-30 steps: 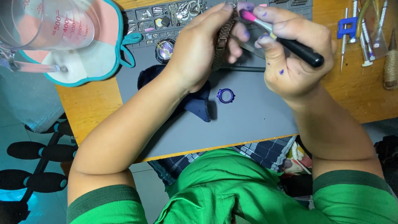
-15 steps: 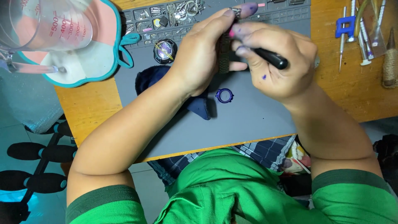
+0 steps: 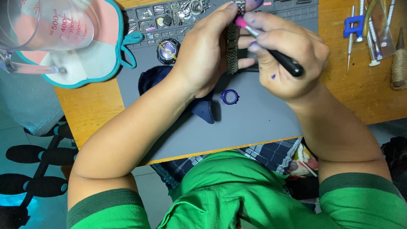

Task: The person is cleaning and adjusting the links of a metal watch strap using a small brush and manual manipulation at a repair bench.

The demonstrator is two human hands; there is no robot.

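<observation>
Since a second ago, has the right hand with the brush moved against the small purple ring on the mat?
Yes. The right hand has shifted left toward the purple ring, bringing the brush onto the watch bracelet.

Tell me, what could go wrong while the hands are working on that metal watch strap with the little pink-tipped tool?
The left hand pinches the metal watch strap in mid-air, so it might slip and drop onto the grey mat. The right hand holds the pink-tipped tool close to the left fingers, so a slip could poke them. The small purple ring lies loose near the left wrist, and a sweep of the arm could knock it off.
</observation>
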